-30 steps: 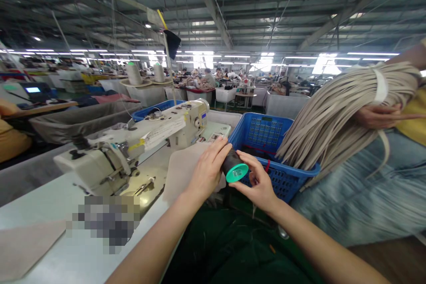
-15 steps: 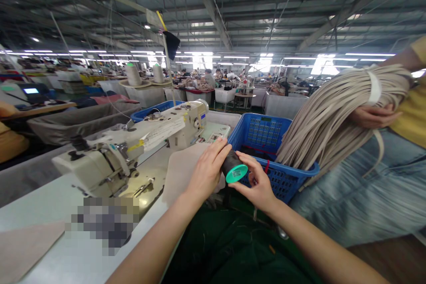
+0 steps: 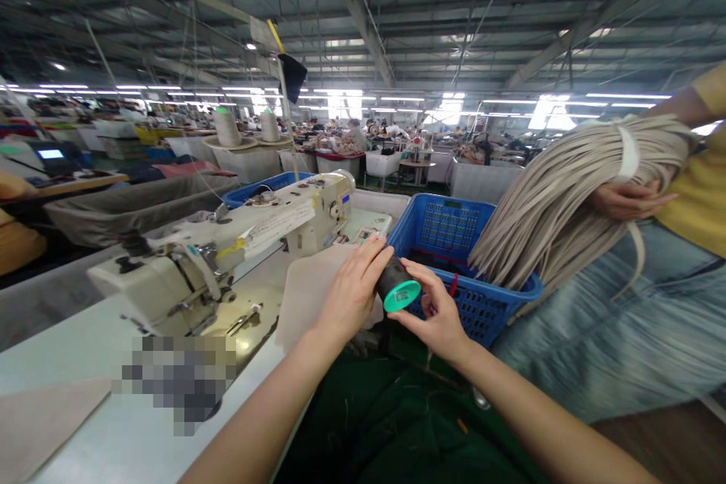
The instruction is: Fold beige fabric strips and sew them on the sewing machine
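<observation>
A black thread spool (image 3: 391, 277) with a bright green base is held between both hands, its base tilted toward me. My left hand (image 3: 352, 289) is wrapped over the spool's left side. My right hand (image 3: 435, 310) grips the right side, thumb at the green base and fingers along the upper edge. Beneath and beside my left hand lies a beige fabric piece (image 3: 309, 289) on the sewing table. To the left stands a white sewing machine (image 3: 272, 223) with a lit needle area.
A blue plastic basket (image 3: 482, 287) stands just beyond my right hand. At the right, a person's hand (image 3: 632, 199) holds a large bundle of beige strips (image 3: 561, 193) over it. Another beige piece (image 3: 48, 416) lies at the table's lower left. Two thread cones (image 3: 227, 127) stand behind the machine.
The bundle of beige strips and the person's hand holding it have shifted slightly left and down. My hands and the spool have hardly moved.
</observation>
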Tool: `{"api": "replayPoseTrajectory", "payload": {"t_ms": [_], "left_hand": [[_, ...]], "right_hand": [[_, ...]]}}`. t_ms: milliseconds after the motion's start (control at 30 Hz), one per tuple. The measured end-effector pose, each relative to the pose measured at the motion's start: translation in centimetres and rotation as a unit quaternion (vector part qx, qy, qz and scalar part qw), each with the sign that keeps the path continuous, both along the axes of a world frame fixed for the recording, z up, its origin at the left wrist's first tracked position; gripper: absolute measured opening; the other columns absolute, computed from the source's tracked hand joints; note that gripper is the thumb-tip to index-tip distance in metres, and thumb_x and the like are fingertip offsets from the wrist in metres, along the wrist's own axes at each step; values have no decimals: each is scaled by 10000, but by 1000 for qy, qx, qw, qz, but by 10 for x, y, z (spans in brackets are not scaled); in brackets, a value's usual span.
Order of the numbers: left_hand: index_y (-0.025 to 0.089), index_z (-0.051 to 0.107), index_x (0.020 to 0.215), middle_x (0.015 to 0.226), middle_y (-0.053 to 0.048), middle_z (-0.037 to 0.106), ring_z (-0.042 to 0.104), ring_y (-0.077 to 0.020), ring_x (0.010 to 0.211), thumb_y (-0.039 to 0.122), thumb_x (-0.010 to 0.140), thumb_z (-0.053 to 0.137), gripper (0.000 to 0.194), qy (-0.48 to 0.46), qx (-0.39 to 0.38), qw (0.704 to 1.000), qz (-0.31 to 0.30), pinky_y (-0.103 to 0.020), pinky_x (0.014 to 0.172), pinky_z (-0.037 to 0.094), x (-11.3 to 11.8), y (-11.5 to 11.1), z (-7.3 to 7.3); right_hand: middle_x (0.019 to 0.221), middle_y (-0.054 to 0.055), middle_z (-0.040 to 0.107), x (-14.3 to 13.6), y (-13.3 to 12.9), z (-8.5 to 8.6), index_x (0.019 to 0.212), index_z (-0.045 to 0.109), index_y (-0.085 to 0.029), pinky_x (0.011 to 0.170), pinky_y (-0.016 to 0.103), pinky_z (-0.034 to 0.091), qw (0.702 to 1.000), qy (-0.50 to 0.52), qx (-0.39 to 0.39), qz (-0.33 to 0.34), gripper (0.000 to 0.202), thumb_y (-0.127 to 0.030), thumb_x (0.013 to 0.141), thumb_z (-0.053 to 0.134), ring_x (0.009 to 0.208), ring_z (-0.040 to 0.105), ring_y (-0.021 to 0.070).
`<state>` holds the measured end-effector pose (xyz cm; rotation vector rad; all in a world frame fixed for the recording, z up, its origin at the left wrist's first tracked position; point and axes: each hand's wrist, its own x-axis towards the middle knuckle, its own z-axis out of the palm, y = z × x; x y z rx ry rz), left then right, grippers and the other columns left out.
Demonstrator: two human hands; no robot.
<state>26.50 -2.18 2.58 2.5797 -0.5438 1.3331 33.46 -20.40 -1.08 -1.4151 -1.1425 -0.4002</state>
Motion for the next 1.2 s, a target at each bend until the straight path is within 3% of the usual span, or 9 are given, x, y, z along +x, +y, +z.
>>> {"api": "replayPoseTrajectory", "payload": {"t_ms": [1200], "left_hand": [[176,372,1493,1511,-173,446,344,-279,1467,-17,896,402,629,22,-13,1000,-10,-541,1156,404,0,1,0]], "right_hand": [[1404,100,569,-1,1,-1,1363,532,-292,1095,467,460,1000,5,10,6,642,-273,801,841,1319,522,292]]}}
